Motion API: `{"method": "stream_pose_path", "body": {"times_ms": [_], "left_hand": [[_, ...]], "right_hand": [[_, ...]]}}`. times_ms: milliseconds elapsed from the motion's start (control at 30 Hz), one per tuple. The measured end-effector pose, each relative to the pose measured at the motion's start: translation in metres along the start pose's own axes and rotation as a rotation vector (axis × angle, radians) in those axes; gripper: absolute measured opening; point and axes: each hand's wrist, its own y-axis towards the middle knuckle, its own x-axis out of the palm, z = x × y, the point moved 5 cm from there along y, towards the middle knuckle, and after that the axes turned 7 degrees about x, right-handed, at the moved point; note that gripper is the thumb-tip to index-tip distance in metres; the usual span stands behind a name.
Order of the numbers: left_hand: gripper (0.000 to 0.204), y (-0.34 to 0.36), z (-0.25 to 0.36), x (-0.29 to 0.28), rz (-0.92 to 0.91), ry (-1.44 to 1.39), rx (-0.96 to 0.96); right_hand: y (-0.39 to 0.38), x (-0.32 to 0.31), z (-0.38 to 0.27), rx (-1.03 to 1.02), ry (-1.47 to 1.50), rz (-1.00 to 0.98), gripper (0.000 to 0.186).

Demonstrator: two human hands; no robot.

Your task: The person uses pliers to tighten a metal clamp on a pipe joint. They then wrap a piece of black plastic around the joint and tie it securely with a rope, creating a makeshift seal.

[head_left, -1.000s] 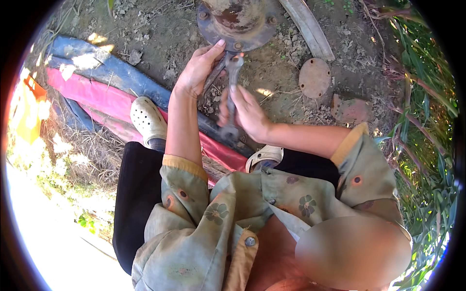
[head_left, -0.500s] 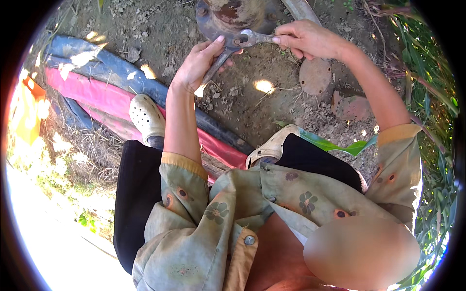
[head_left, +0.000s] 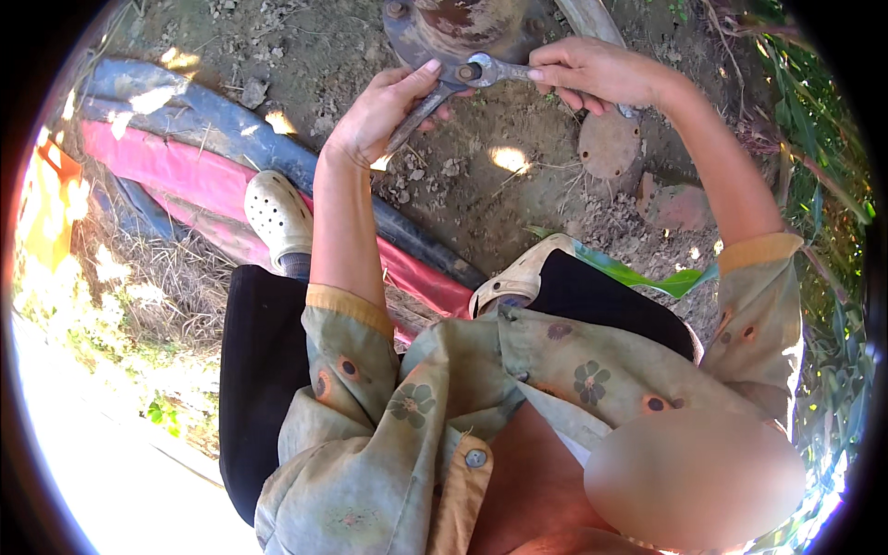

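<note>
One wrench (head_left: 507, 71) sits in the right hand (head_left: 601, 74), fingers pinching its handle, its head at a bolt (head_left: 468, 72) left of that hand. The left hand (head_left: 384, 116) is wrapped around a grey tool (head_left: 413, 122), its thumb by the flange (head_left: 416, 42). A disc (head_left: 610, 146) lies on the soil (head_left: 499, 194) just bodyward of the right hand

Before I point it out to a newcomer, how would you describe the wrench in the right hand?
Find the round flange at the top, then the bolt on its near rim. The wrench runs rightward from there to the right hand, nearly level, unlike the tool in the left hand, which slants down-left.
</note>
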Motion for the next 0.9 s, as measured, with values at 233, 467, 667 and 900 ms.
{"method": "stream_pose_path", "body": {"times_ms": [233,467,667,900], "left_hand": [[0.036,-0.003,-0.012,-0.002,0.113,-0.158,0.045],[0.035,0.000,-0.014,0.009,0.256,-0.217,0.074],[0.035,-0.002,-0.015,0.006,0.225,-0.161,0.037],[0.035,-0.001,-0.014,0.005,0.235,-0.136,0.023]], "right_hand": [[0.004,0.020,-0.008,0.061,0.112,0.016,0.032],[0.023,0.153,-0.032,0.005,1.346,0.491,0.030],[-0.001,0.120,-0.010,-0.036,0.919,0.295,0.026],[-0.011,0.130,-0.030,-0.038,1.213,0.207,0.025]]}}
